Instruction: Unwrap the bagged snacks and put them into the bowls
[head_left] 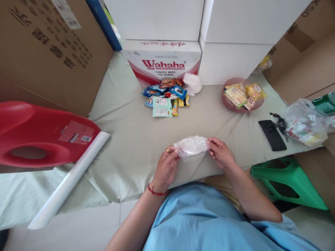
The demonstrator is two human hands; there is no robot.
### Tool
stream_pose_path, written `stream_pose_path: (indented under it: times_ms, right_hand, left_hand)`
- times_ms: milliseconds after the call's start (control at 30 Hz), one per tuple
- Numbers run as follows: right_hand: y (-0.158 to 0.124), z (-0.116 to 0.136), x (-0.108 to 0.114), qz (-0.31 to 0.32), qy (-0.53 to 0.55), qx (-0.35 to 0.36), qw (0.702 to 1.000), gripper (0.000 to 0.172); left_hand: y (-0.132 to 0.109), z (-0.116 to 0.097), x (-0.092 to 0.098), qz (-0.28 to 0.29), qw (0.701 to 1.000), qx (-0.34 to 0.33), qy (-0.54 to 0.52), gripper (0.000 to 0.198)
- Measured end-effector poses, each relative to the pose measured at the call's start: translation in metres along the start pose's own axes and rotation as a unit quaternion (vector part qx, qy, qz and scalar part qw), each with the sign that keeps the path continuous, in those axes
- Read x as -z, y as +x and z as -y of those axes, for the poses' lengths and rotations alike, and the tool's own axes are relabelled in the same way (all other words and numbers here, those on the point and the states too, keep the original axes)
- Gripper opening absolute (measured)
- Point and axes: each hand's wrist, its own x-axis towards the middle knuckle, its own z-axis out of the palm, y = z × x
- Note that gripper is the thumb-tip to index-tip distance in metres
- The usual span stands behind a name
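Observation:
A small clear plastic bag [192, 146] is stretched sideways between my two hands, just above the near edge of the cloth-covered table [201, 120]. My left hand [167, 165] pinches its left end between thumb and fingers. At the other end, my right hand [220, 151] grips the bag's corner the same way. The bag looks flat and crinkled; whether anything is inside I cannot tell. Beyond it lies a pile of packaged snacks [162, 107] in blue, green, brown and yellow wrappers. Some white folded plastic [192, 83] rests against the pile's right side.
A Wahaha carton [163, 64] and white boxes [235, 59] line the back. A pink bowl [227, 103] holds packaged snacks. At right are a black phone [272, 135], a plastic bag [303, 122] and a green stool [300, 184]. Left are a red plastic container [49, 118] and a white roll [70, 181].

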Motion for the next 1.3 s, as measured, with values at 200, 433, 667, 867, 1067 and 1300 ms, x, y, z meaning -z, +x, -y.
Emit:
stream_pose_path:
  times_ms: [200, 433, 667, 867, 1067, 1300]
  right_hand:
    - [0.001, 0.004, 0.014, -0.02, -0.024, 0.065, 0.997, 0.043]
    - [0.0, 0.009, 0.018, -0.024, 0.087, 0.017, 0.996, 0.047]
    - [-0.004, 0.012, 0.006, -0.035, 0.113, 0.012, 0.993, 0.043]
    - [-0.012, 0.016, -0.009, -0.049, 0.109, 0.032, 0.992, 0.045]
    - [-0.023, 0.016, -0.022, -0.036, 0.078, 0.071, 0.994, 0.04]
    - [-0.027, 0.009, -0.019, -0.028, 0.041, 0.111, 0.993, 0.037]
  left_hand:
    - [-0.008, -0.008, 0.016, 0.018, 0.973, -0.162, 0.162, 0.025]
    - [-0.037, -0.03, 0.037, 0.236, 0.666, -0.363, 0.608, 0.022]
    - [-0.041, -0.018, 0.023, 0.062, 0.747, -0.309, 0.585, 0.015]
    - [-0.046, -0.005, -0.024, 0.015, 0.867, -0.217, 0.449, 0.018]
    - [-0.031, 0.01, -0.058, 0.038, 0.88, -0.181, 0.437, 0.034]
    - [-0.024, 0.015, -0.05, 0.041, 0.878, -0.206, 0.43, 0.016]
